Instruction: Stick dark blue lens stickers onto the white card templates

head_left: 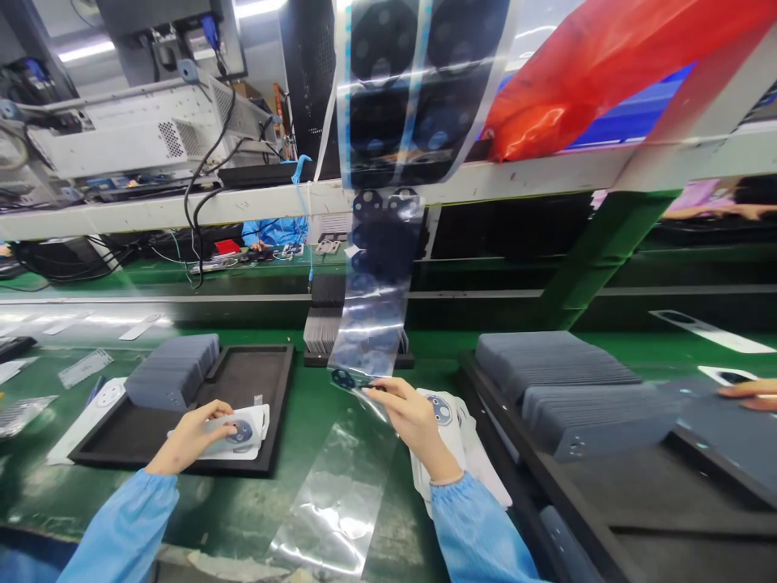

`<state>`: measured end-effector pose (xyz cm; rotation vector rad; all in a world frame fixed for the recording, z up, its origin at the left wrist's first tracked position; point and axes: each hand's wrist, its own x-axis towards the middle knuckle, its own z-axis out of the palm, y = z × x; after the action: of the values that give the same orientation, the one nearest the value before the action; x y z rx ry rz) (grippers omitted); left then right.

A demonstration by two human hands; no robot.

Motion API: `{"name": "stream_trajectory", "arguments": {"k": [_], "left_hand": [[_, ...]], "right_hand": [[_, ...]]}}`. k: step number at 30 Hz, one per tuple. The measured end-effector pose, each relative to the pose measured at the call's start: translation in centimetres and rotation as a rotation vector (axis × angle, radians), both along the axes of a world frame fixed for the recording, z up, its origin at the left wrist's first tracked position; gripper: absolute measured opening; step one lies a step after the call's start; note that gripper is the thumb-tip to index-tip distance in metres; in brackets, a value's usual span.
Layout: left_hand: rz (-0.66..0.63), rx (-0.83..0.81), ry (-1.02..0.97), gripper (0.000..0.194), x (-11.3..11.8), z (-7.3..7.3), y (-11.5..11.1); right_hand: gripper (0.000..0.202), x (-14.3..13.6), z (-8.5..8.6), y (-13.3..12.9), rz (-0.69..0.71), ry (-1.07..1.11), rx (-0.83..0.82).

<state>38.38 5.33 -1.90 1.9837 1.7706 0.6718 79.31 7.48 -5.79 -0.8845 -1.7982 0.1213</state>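
Observation:
My left hand [197, 437] grips a thin white plate [258, 448] with a round dark patch at one end. Thumb and fingers close on it above the right part of a black tray [283, 380]. At the middle, my right hand [408, 409] pinches the lower end of a clear film strip [371, 328] that bears dark round stickers and hangs from the shelf. Below the pinch, a bare stretch of clear film [337, 494] trails over the green bench. More white plates [456, 437] with round cutouts lie just right of my right hand.
Grey panels [173, 368] stand in a row in the left tray. Another black tray [583, 510] on the right holds more grey panels [552, 364]. A white shelf rail [255, 202] crosses above the bench. At the right edge, another person's hand [749, 393] touches a white plate.

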Motion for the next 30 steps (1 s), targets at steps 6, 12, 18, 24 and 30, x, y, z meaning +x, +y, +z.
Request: {"name": "stream_trajectory", "arguments": {"k": [6,12,18,24,30], "left_hand": [[0.263,0.013,-0.581,0.04,4.5,2.3,-1.4],[0.055,-0.264,-1.148,0.033,14.5,1.1,-0.5],[-0.191,-0.435,-1.246,0.033,21.2,0.3,2.9],[-0.055,-0.37,-1.29,0.037,22.7,-0.4,4.6],[0.127,0.038,-1.19,0.029,22.6,-1.7,2.8]], "right_hand": [[0.022,-0.8,0.3,-0.8,0.067,0.166,-0.108],[0.021,-1.3,2.0,-2.3,-0.143,0.039,0.111],[0.019,-0.4,3.9,-3.7,-0.221,-0.107,0.2],[0.017,0.8,6.7,-7.0,-0.03,0.218,0.045],[0.019,-0.5,6.2,-4.5,-0.086,0.807,-0.418]]}}
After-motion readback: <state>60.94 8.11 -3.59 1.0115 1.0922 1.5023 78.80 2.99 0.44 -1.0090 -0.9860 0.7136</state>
